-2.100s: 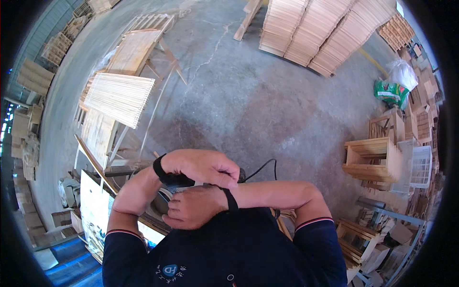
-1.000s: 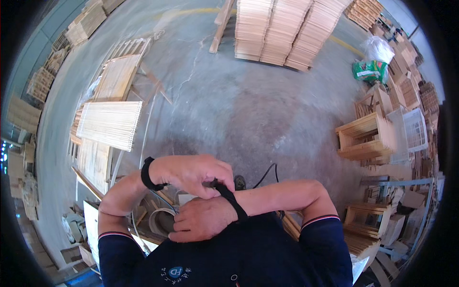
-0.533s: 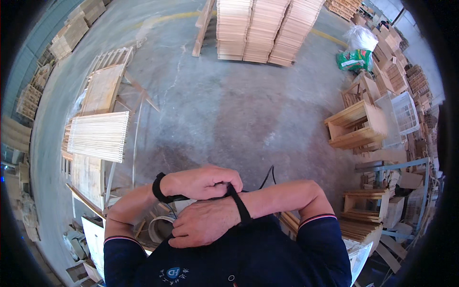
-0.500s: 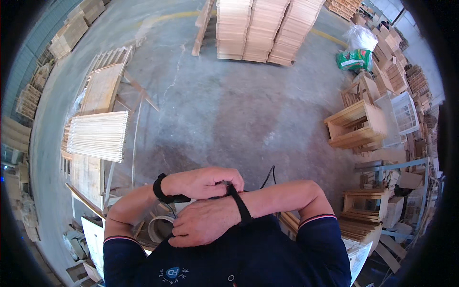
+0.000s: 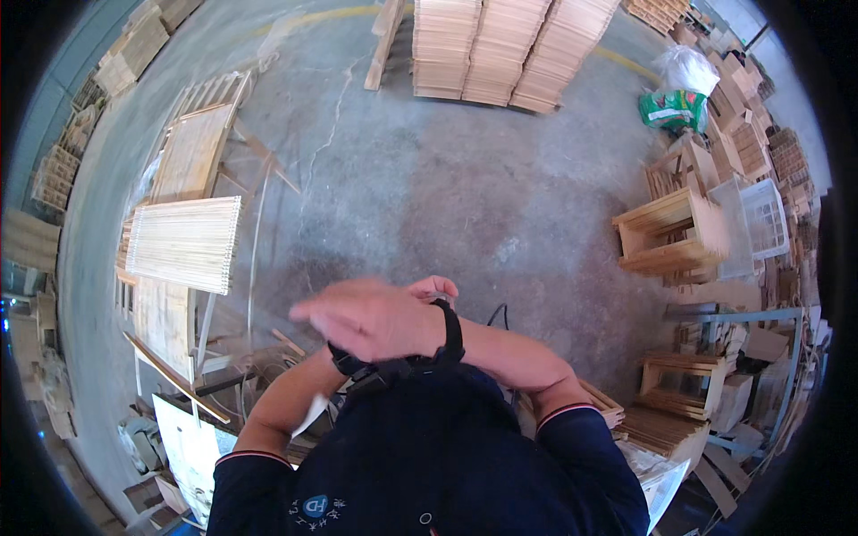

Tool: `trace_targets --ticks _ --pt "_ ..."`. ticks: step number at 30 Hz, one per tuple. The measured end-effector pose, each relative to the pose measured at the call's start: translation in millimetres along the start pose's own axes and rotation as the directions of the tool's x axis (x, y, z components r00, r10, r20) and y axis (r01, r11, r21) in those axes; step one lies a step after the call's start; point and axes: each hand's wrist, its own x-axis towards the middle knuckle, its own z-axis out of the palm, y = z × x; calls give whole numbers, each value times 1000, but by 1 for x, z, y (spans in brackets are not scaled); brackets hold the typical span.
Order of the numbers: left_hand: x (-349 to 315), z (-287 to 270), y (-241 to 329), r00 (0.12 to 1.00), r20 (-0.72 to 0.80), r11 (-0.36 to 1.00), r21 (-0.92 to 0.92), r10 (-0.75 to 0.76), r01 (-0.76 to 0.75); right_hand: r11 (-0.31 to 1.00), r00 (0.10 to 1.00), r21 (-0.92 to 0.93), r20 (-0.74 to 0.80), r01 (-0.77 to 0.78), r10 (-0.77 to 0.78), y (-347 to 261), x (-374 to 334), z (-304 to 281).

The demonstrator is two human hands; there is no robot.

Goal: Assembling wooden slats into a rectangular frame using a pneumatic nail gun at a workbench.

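My right hand (image 5: pixel 362 317) is raised across in front of my chest, its fingers smeared by motion. A black wrist strap (image 5: pixel 454 332) circles my right wrist. Behind that wrist, the curled fingertips of my left hand (image 5: pixel 433 287) show at the upper end of this strap, closed on it; the rest of the hand is hidden behind my right one. My left wrist carries a black band (image 5: pixel 347 361), partly covered. Below the crossed wrists, a dark boxy device (image 5: pixel 380 380) lies close against my dark shirt.
To the left, a bundle of pale wooden slats (image 5: pixel 183 243) rests on a long bench (image 5: pixel 165 326). Tall stacks of wooden pieces (image 5: pixel 500 54) stand ahead. Along the right are wooden frames (image 5: pixel 670 232), a white plastic crate (image 5: pixel 762 219) and a blue metal rack (image 5: pixel 786 375).
My right hand has swung up and forward from below my left hand and now covers most of it. My left fingers stay at the right wrist strap. The view has shifted slightly.
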Motion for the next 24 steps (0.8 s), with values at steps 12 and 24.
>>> trace_targets --ticks 12,24 --pt "-51 -4 -11 907 -323 824 565 271 -45 475 431 741 -275 -475 860 143 -52 -15" --pt "-25 -26 -33 763 -548 923 348 343 -165 698 540 635 -479 -331 692 140 -45 -7"
